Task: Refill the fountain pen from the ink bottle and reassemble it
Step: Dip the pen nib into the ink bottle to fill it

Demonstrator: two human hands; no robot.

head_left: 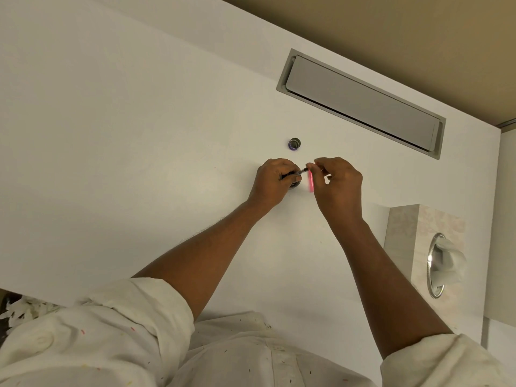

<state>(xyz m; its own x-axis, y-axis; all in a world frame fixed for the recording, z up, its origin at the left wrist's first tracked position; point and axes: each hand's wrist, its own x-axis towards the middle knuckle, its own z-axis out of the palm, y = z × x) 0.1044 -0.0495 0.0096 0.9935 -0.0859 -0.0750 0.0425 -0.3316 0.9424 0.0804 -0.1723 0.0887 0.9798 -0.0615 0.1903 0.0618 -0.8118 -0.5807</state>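
Observation:
My left hand [275,180] is shut on the dark pen section [300,172], whose thin metallic end points right. My right hand [337,181] pinches the top of a pink pen barrel [310,182], which slants down toward the table. The section's tip almost meets the barrel's upper end. A dark round ink bottle [295,185] peeks out under my left hand, mostly hidden. A small dark round piece with a purple base [294,143], likely the bottle's lid, stands a little farther back on the white table [139,135].
A grey flap-covered cable slot [360,103] is set into the table at the back right. A patterned tissue box [430,247] with a tissue sticking out stands at the right edge. The table's near edge runs along the lower left.

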